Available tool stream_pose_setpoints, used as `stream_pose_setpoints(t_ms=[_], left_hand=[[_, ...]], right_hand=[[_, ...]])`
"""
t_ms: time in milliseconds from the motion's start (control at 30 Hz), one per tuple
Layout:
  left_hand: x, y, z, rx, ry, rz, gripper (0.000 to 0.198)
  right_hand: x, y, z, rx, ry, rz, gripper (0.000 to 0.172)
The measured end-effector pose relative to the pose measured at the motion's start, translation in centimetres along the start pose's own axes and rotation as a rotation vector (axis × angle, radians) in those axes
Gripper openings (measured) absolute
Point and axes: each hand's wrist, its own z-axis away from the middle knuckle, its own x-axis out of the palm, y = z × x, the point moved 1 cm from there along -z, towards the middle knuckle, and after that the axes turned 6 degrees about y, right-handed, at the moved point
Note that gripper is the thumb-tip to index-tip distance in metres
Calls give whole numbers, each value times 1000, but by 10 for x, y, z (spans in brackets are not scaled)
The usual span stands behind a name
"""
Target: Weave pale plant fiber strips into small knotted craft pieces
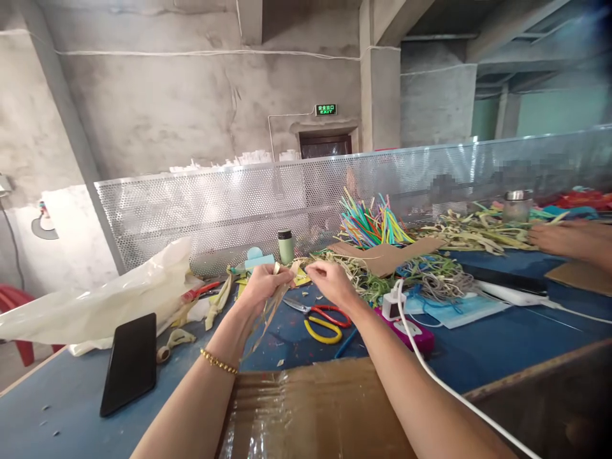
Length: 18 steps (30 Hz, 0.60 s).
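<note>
My left hand [268, 282] is closed around pale, thin strips [270, 312] that hang down below its fingers. To its right, a small gap away, my right hand [329, 279] has its fingers pinched together; whatever is between the fingertips is too small to make out. Scissors [327, 319] with one red and one yellow handle lie on the blue table [296, 354] just below my right hand. Beneath my forearms is a taped brown cardboard piece [315, 408].
A black phone [129, 363] and a plastic bag [134, 299] lie left. Behind stand a green bottle [285, 247] and colourful stems [370, 223]. On the right are a white cable [425, 366], a purple power strip [415, 335] and another person's hand [568, 239].
</note>
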Motion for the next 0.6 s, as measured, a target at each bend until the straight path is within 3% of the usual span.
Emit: stream_pose_setpoints(t_ms=[67,133,233,333,600], left_hand=[[5,0,1,25,13,-15,27],[8,-3,0,45,32,-48,26],[11,-7,0,45,-6,-63,30],[9,-9,0,19,-93,0,36],[10,-4,2,57,-164,28,46]], right_hand=[[-1,-6,-3,15,45,-300,42],[1,-10,-3,-6,32,-420,42],[5,-12,-1,-70,67,-390,27],[6,-10,1,-22,38,-447,20],[3,-18,3,35,-35,-641,23]])
